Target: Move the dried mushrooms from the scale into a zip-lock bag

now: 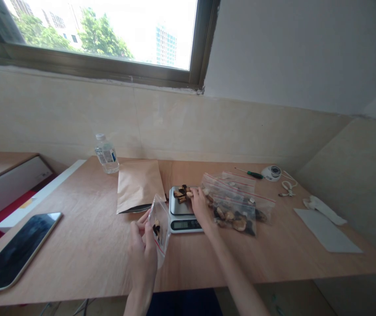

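My left hand (144, 239) is closed on the edge of a clear zip bag (164, 217), held tilted just left of the scale. A few dark dried mushroom pieces (156, 229) lie inside that bag. On the plate of a small digital kitchen scale (175, 210) rests a little heap of dried mushroom slices (181, 193). Over the right side of the plate, my right hand (201, 208) has its fingers closed at the edge of this heap, on mushroom pieces partly hidden by the fingers. The scale's display (180, 225) is too small to read.
Several zip bags of dried mushrooms (234, 215) lie right of the scale. A brown paper pouch (140, 184) and a plastic bottle (107, 154) are behind on the left, a tablet (18, 250) at the left edge. Farther right are a screwdriver (255, 174), a white camera (271, 173) and a white sheet (327, 230).
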A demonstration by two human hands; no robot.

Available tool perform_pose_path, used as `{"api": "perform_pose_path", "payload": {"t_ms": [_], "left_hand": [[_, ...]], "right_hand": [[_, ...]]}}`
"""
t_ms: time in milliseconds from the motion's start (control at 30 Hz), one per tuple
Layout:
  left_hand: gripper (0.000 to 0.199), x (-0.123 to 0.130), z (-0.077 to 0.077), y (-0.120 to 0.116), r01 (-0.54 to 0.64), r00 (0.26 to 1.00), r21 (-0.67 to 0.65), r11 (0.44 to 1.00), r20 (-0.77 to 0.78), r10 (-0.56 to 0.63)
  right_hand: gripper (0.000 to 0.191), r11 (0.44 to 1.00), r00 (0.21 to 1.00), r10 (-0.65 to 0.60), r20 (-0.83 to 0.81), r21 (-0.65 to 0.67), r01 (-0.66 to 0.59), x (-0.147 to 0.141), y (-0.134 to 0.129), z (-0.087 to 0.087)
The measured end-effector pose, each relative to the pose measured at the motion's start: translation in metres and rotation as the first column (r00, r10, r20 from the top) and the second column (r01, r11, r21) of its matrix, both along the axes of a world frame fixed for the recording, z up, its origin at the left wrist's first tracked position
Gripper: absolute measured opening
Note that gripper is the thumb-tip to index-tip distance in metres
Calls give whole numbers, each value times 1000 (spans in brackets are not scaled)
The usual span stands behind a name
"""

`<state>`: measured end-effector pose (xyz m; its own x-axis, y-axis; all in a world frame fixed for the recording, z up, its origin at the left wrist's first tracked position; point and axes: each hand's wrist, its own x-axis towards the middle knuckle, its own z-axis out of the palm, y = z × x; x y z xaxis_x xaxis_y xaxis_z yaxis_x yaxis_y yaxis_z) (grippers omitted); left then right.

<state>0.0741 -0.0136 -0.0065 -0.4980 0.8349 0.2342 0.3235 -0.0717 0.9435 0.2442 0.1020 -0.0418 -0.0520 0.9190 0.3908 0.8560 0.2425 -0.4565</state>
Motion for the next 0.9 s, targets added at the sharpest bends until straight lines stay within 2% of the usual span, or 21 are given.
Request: {"api": "perform_pose_path", "payload": {"t_ms": [133,233,300,400,467,533,633,733,800,900], "left_hand": [[28,0,2,1,4,1000,-37,999,-3,-4],[26,1,1,4,5,1000,-56,998,-1,-5],[26,2,1,6,15,1000,-53,998,11,-15],[28,5,3,7,27,999,-62,998,32,-25],[29,7,6,7,31,999,-73,997,38,-28],[29,8,8,6,36,999,-72,997,29,-34],[29,7,9,5,28,999,-55,998,19,-27],[28,6,7,6,-17,1000,-54,998,19,18],[28,5,7,5,-50,998,-51,997,23,51],[28,4,9,4,-67,997,-58,996,36,70]], "right_hand": [[26,999,968,-5,-250,44,16,-5,5,8],[20,997,889,20,-458,72,15,-15,0,25],[19,998,791,61,-609,33,-51,-26,-9,39],[26,972,633,110,-766,-51,-231,-47,-26,60],[26,943,601,136,-788,-84,-323,-58,-38,70],[21,927,627,155,-763,-108,-360,-66,-47,75],[14,938,735,183,-653,-110,-330,-70,-55,77],[17,949,837,237,-493,-66,-307,-68,-63,77],[19,938,863,283,-419,-69,-341,-66,-68,79],[20,894,848,346,-403,-132,-427,-62,-72,84]]}}
